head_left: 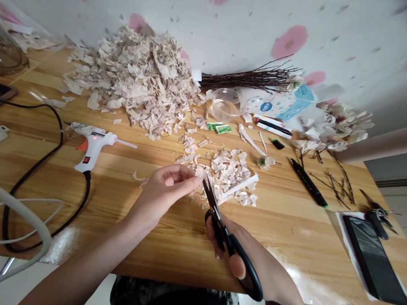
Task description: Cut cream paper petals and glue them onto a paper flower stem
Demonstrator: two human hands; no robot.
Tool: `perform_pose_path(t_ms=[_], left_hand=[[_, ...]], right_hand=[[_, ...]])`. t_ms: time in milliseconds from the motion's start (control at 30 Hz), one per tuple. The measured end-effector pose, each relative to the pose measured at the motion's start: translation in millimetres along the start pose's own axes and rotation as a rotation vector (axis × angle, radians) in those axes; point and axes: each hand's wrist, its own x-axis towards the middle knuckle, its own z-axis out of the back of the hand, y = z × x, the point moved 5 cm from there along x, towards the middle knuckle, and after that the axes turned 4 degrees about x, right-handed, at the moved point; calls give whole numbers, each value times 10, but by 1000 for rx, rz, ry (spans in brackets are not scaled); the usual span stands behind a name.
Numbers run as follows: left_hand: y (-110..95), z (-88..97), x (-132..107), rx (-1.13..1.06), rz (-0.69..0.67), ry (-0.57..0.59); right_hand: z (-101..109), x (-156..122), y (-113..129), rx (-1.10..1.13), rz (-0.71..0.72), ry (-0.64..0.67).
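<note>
Between the thumb and fingertips of my left hand [169, 187] is a small pale papery piece [200, 172]. My right hand [243, 246] grips black-handled scissors [218, 220], thumb through one loop, blades pointing away from me. The narrowly parted blade tips are at the piece, close to my left fingertips; I cannot tell whether they touch it. Just beyond and beneath lies a small heap of pale cut scraps [230, 167], with a white strip [240, 187] on its near side.
A big pile of papery flakes [144, 78] stands at the wall. A glue gun [94, 143] with a black cable lies left. Behind are dark twigs [247, 79] and a clear bowl [224, 104]. On the right are papery flowers [336, 123], a black marker [309, 183] and a dark phone [371, 257].
</note>
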Motion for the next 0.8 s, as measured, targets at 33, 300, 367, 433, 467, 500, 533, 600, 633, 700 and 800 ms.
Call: perform_pose_path(t_ms=[33, 300, 367, 433, 467, 500, 533, 600, 633, 700, 800], left_hand=[[-4, -13, 1, 4, 2, 17], [19, -134, -16, 0, 43, 175], [33, -132, -18, -3, 28, 188], [41, -116, -16, -1, 13, 183], [42, -107, -14, 3, 9, 178], [42, -97, -12, 8, 7, 171], [40, -90, -9, 14, 6, 165], [33, -80, -4, 25, 4, 159], [28, -76, -1, 30, 3, 156], [21, -69, 3, 43, 3, 148], [17, -54, 5, 67, 7, 128]], right_hand=[[-1, 4, 2, 6, 4, -4], [31, 17, 45, 25, 49, -54], [40, 15, 42, 17, 47, -57], [50, 13, 33, 12, 34, -55], [55, 12, 30, 13, 29, -56], [60, 12, 28, 17, 27, -55], [63, 12, 26, 23, 24, -54], [69, 13, 24, 30, 18, -56], [71, 13, 23, 32, 13, -56], [76, 12, 29, 32, 8, -59], [91, 10, 46, 9, 0, -69]])
